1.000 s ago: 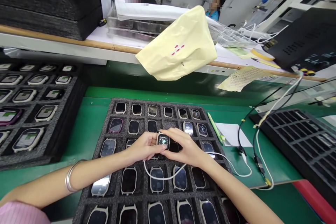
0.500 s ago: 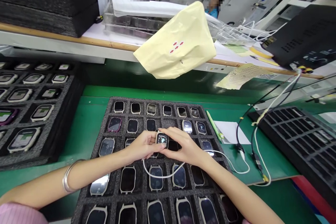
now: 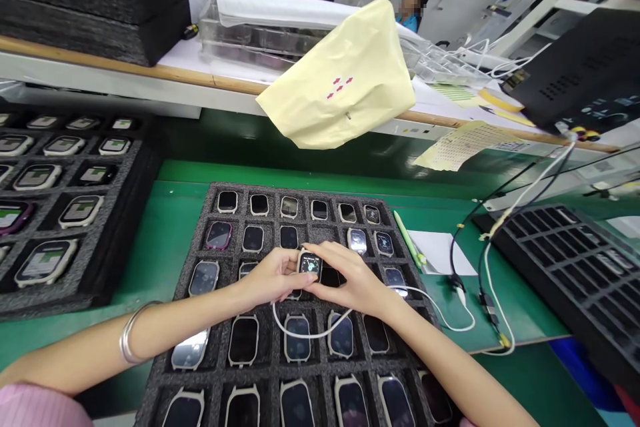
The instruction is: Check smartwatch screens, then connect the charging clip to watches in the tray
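Note:
A small smartwatch body (image 3: 309, 265) with a lit screen is pinched between both my hands above a black foam tray (image 3: 200, 310). My left hand (image 3: 270, 278) grips its left side, my right hand (image 3: 350, 277) its right side. A white cable (image 3: 310, 333) loops from under the watch towards the right. The tray's pockets hold several more watch bodies, most with dark screens.
A second foam tray (image 3: 100, 260) of watches with lit screens lies at the left. An empty black tray (image 3: 560, 260), cables (image 3: 487, 267), a green pen (image 3: 407, 240) and white paper sit at the right. A yellow bag (image 3: 345, 80) hangs over the shelf edge. Two people are behind.
My hands and the watch stay in place. The person behind the shelf has stood up or moved closer, so only a dark shirt shows now.

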`<state>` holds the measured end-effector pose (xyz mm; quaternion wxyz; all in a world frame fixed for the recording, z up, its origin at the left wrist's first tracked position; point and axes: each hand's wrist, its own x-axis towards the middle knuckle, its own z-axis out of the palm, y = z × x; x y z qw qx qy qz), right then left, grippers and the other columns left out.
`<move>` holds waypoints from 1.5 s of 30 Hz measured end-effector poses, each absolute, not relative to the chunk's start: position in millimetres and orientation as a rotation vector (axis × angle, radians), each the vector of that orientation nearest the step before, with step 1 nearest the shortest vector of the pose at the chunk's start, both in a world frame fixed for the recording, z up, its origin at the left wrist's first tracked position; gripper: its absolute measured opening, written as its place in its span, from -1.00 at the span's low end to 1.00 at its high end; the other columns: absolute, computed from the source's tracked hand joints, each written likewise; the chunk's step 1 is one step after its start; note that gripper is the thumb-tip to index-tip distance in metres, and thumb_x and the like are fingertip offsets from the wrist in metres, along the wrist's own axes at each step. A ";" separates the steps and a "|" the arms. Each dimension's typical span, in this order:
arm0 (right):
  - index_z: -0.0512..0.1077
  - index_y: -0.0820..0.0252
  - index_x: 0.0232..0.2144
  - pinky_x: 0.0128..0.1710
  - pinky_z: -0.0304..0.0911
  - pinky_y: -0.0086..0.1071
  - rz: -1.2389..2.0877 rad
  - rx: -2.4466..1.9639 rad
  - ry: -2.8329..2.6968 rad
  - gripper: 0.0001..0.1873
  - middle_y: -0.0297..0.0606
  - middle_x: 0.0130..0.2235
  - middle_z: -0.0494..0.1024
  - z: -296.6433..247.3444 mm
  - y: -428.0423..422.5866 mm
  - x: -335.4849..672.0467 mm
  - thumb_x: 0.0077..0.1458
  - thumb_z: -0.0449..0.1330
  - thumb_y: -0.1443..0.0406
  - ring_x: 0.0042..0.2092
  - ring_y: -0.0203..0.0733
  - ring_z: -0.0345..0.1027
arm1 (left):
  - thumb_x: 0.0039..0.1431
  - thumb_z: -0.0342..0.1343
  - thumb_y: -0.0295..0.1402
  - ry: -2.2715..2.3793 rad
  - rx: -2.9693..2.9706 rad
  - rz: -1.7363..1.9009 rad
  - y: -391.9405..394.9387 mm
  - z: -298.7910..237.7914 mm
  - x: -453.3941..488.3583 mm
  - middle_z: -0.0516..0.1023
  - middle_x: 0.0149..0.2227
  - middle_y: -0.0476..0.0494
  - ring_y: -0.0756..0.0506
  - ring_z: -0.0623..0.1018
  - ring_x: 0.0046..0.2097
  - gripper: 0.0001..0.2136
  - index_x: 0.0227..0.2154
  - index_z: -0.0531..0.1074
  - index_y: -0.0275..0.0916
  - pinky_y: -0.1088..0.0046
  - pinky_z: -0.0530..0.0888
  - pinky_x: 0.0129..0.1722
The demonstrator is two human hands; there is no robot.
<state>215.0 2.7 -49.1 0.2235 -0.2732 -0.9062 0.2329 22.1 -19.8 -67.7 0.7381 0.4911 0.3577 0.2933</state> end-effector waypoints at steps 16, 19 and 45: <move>0.34 0.21 0.03 -0.07 0.27 0.03 0.374 -1.093 -2.551 -0.58 -0.06 -0.10 0.43 -51.9 37.9 239.2 0.12 0.23 0.25 -0.08 0.11 0.32 | 0.13 0.10 -0.18 0.808 1.080 0.668 -17.7 -82.9 29.9 0.49 -0.36 -0.07 0.14 0.19 -0.65 -0.70 -0.19 0.36 -0.32 0.61 0.10 -0.71; 0.27 0.17 0.10 0.01 0.22 0.08 0.322 -1.069 -2.607 -0.52 -0.03 0.03 0.37 -48.6 38.9 241.7 0.14 0.21 0.24 0.04 0.14 0.26 | 0.13 0.08 -0.27 0.799 1.070 0.697 -18.5 -82.6 30.3 0.48 -0.37 -0.06 0.15 0.19 -0.66 -0.75 -0.19 0.35 -0.31 0.62 0.11 -0.72; 0.37 0.13 0.01 -0.09 0.30 -0.19 0.822 -0.865 -2.339 -0.57 -0.18 -0.11 0.41 -21.6 30.2 200.3 0.07 0.29 0.30 -0.11 -0.07 0.34 | -0.04 0.23 -0.41 0.750 1.000 0.715 -26.4 -85.0 4.5 0.44 -0.27 -0.09 0.12 0.37 -0.56 -0.68 -0.21 0.29 -0.31 0.63 0.35 -0.67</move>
